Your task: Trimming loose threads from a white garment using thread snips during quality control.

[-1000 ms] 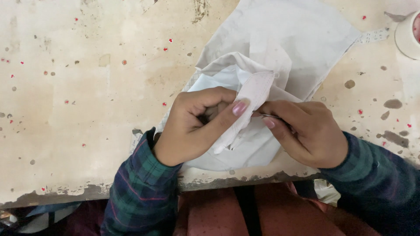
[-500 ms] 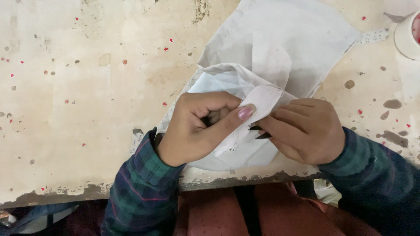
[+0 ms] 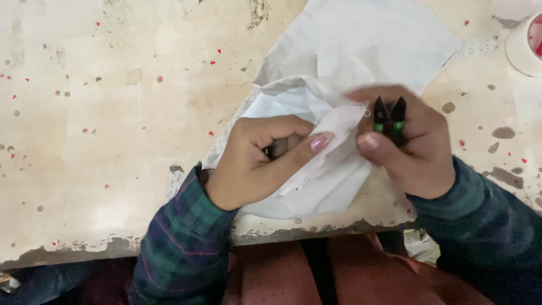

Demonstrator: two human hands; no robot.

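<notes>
A worn, cream tabletop [image 3: 101, 141], stained and flecked with red specks, fills the head view, its near edge chipped dark. On it lies a white cloth [image 3: 361, 51], soft and rumpled, bunched into folds near the edge. The left hand [image 3: 257, 161] pinches a fold of the cloth, fingers closed on it, thumb stretched across. The right hand [image 3: 409, 144] grips small thread snips [image 3: 389, 116] (black blades, green collars), fingers wrapped round them, tips pointing away just beside a cloth flap. A white tape roll [image 3: 522, 48] sits at the far right corner. Half a second earlier the snips were buried in the cloth; now they are lifted clear.
</notes>
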